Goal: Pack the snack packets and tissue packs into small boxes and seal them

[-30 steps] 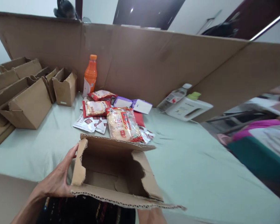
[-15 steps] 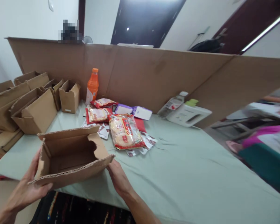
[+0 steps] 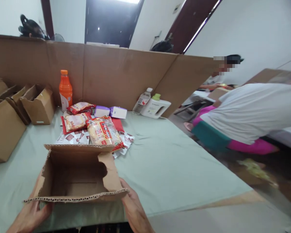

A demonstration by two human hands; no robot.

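Observation:
Between my two hands is an open-topped cardboard box [image 3: 80, 196], with nothing visible inside it. My left hand [image 3: 30, 213] grips its left end, thumb on the near side. My right hand [image 3: 133, 202] holds the right end, its fingers partly hidden behind the cardboard. Just beyond the box lies a pile of packaged food: a clear and red bag of round crackers [image 3: 104, 132], a red snack bag [image 3: 76, 122] and another red packet [image 3: 81, 107] behind. White and brown printed packets [image 3: 75, 137] lie underneath. Two purple and white packs [image 3: 118, 112] sit at the back of the pile.
An orange bottle [image 3: 66, 90] stands by the cardboard partition [image 3: 111, 74]. Several cardboard boxes [image 3: 38, 105] are at the left. Farther right, a clear plastic bottle [image 3: 143, 100] leans near a white jug [image 3: 156, 107] with a green cap. A person in a white shirt [image 3: 257, 110] bends over beyond the table.
My view has turned to the right. The box, still in both hands, is now more level and squarer to me. The person at the right has come further into view.

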